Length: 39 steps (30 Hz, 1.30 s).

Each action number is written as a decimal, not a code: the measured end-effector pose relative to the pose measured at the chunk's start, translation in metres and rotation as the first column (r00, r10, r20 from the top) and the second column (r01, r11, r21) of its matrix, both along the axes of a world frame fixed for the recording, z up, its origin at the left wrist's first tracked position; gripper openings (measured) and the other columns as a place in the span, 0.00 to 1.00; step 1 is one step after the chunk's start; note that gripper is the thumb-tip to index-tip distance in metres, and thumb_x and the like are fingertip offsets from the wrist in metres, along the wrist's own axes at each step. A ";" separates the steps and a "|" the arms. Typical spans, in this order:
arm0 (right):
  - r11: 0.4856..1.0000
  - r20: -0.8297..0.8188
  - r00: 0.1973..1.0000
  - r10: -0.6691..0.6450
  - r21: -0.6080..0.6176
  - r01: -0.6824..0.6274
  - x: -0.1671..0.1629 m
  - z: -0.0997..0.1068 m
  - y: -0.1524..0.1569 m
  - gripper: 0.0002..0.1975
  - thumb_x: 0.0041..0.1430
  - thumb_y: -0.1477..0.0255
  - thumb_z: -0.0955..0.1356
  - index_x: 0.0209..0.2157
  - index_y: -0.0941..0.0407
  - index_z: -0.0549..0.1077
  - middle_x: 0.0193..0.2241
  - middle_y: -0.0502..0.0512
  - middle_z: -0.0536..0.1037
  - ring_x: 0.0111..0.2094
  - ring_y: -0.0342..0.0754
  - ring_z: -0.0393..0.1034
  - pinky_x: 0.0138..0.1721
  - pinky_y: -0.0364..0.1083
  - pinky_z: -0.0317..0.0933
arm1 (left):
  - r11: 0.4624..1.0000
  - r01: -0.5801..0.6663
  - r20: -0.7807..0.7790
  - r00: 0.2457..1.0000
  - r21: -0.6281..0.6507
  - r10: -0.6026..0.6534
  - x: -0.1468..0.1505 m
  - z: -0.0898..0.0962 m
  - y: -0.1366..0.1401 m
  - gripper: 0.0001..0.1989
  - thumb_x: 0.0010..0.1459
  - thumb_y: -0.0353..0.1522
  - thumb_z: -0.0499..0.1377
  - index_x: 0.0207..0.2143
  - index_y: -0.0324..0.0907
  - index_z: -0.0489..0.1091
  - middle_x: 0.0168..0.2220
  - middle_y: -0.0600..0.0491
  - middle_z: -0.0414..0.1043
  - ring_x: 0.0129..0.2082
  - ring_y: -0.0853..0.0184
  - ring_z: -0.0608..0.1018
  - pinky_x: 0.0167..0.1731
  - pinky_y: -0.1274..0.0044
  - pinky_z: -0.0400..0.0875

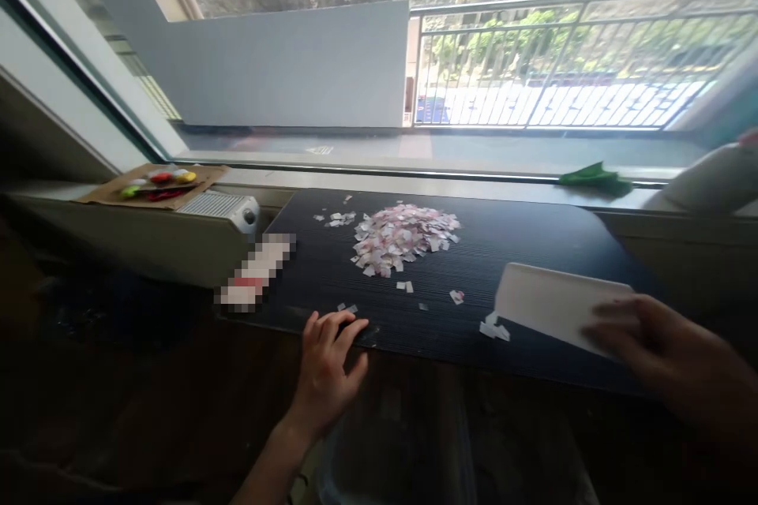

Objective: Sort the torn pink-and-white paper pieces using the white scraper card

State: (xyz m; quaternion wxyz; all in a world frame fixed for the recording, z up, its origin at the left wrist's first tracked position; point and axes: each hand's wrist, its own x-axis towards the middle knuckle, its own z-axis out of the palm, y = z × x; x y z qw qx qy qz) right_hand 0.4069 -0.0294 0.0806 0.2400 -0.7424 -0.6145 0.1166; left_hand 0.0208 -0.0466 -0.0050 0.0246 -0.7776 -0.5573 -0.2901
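Note:
My left hand [332, 355] rests at the front edge of a dark table [515, 225], fingers spread, with a few small scraps [348, 308] just beyond the fingertips. In my right hand [657, 339], a white rectangular card [550, 301] is gripped at its right end and held over the table's right side. Several paper scraps [494, 327] lie by the card's lower left corner. A heap of small pale pink and white paper pieces [406, 233] sits in the middle of the table. Motion blurs the fingers of my right hand.
At the table's left edge lies a pixelated strip [257, 272]. A white appliance with a knob [228, 211] and a brown board with colourful items [157, 185] stand left. A green item [595, 179] lies on the window sill [414, 177]. Below the front edge is a see-through container [394, 442].

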 end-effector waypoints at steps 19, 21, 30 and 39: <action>0.982 -0.539 0.842 -0.014 -0.168 -0.091 0.033 -0.029 0.019 0.11 0.41 0.64 0.71 0.27 0.54 0.71 0.26 0.51 0.77 0.30 0.51 0.73 0.31 0.47 0.65 | 0.993 0.041 -0.045 0.998 0.114 -0.036 -0.013 -0.010 0.010 0.16 0.56 0.31 0.55 0.47 0.47 0.68 0.44 0.49 0.68 0.45 0.57 0.73 0.55 0.56 0.57; 0.976 -0.563 0.826 -0.005 -0.181 -0.118 0.030 -0.031 0.014 0.10 0.42 0.65 0.71 0.27 0.54 0.71 0.27 0.51 0.77 0.30 0.50 0.73 0.31 0.46 0.66 | 0.991 0.055 -0.066 0.997 0.124 -0.047 -0.013 -0.009 0.010 0.16 0.56 0.31 0.55 0.48 0.46 0.68 0.44 0.48 0.68 0.45 0.57 0.73 0.55 0.56 0.58; 0.956 -0.630 0.776 -0.040 -0.250 -0.154 0.019 -0.019 0.001 0.11 0.41 0.66 0.72 0.27 0.55 0.71 0.26 0.49 0.77 0.30 0.48 0.72 0.30 0.44 0.64 | 0.994 0.029 -0.149 0.989 0.109 -0.012 -0.009 0.000 0.001 0.16 0.59 0.34 0.53 0.50 0.46 0.67 0.46 0.47 0.71 0.46 0.55 0.74 0.57 0.51 0.51; 0.924 -0.678 0.730 -0.090 -0.331 -0.194 0.023 -0.013 -0.013 0.15 0.40 0.63 0.74 0.29 0.56 0.73 0.28 0.50 0.78 0.32 0.50 0.73 0.31 0.46 0.65 | 0.998 0.062 -0.242 0.969 0.033 -0.052 -0.011 0.002 -0.009 0.22 0.58 0.36 0.53 0.55 0.48 0.63 0.54 0.46 0.70 0.55 0.53 0.69 0.59 0.55 0.49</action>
